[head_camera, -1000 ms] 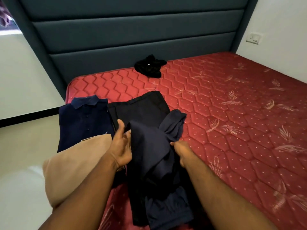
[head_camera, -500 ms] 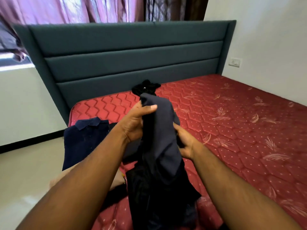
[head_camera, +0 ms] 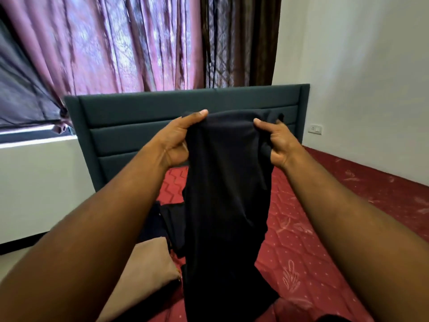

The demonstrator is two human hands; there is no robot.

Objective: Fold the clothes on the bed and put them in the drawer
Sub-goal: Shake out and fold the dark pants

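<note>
Dark navy cloth is hanging between two raised hands, getting shaken out over the bed.

The left hand [head_camera: 177, 141] and the right hand [head_camera: 276, 141] are each pinching a top corner of the dark garment [head_camera: 226, 194], thumbs on the near side and fingers curled in behind, so the cloth is stretching flat between them and dropping straight down below the wrists. Holding it up high like this is probably letting it fall open so its shape can be found before folding. Below the left forearm a tan garment [head_camera: 144, 273] is lying on the red mattress [head_camera: 313, 252], with darker clothes [head_camera: 173, 226] just beyond it. The drawer isn't showing anywhere from here.
</note>
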